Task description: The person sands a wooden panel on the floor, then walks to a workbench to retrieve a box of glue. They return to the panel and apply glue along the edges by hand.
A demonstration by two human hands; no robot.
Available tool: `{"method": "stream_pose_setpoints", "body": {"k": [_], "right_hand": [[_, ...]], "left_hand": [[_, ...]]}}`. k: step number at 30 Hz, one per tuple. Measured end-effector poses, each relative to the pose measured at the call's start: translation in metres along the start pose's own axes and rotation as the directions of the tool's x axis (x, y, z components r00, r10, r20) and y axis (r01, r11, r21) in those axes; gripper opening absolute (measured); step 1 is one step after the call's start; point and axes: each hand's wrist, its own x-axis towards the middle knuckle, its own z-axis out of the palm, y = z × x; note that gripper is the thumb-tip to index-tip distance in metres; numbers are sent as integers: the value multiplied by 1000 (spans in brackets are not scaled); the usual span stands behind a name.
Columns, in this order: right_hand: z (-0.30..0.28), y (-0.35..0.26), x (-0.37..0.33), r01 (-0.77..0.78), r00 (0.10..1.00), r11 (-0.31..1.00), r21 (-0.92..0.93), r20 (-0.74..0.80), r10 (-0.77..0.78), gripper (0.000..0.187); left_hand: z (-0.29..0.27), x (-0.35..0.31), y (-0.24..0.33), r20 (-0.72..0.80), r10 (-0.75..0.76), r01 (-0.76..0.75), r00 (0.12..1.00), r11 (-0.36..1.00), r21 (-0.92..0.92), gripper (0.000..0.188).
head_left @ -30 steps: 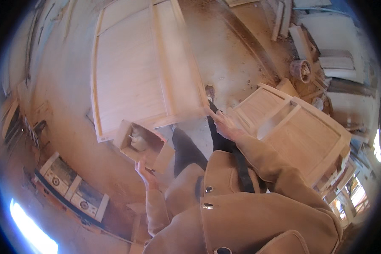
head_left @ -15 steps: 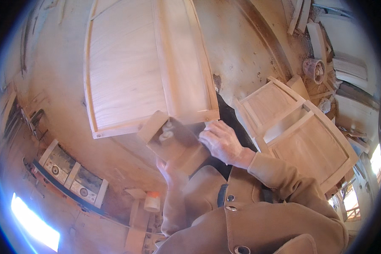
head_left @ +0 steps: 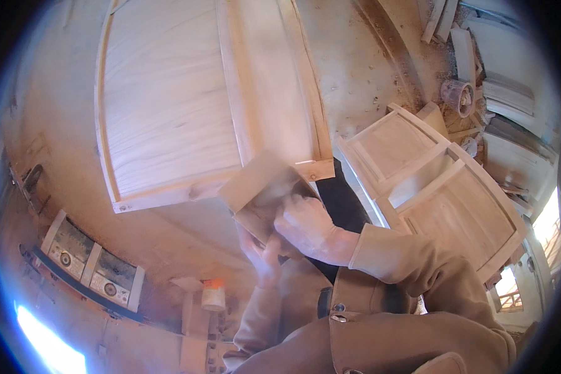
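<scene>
Got a big framed wooden panel (head_left: 168, 93) just ahead, its near edge partly blocked from view by the small cardboard box (head_left: 246, 190). Also spotting a second framed panel (head_left: 461, 212) off to the right, a bucket (head_left: 458, 96) past it near wood scraps, plus an orange-topped pot (head_left: 214, 298) lower left. Pretty dusty brown floor (head_left: 349, 81), bright light at both sides of the room. Holding the box in front of the body, left hand (head_left: 260, 254) fingers wrapped around it. Now reaching into its opening with the right hand (head_left: 305, 225), compared with beside the rim half a second ago. Fingers curled, half hidden; can't tell whether holding anything.
</scene>
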Motion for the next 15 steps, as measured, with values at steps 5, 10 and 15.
{"method": "stream_pose_setpoints", "body": {"k": [5,10,15], "right_hand": [[29,-6,11,-129,991,916,379,34,126,15],[52,-9,10,-5,979,924,383,-187,82,15],[55,-15,8,-52,982,919,391,-149,119,12]], "left_hand": [[-4,-2,-8,-27,2,0,1000,997,74,53],[-12,0,-23,1,32,-32,1000,999,37,53],[-16,-1,-36,8,145,-145,989,977,159,50]]}}
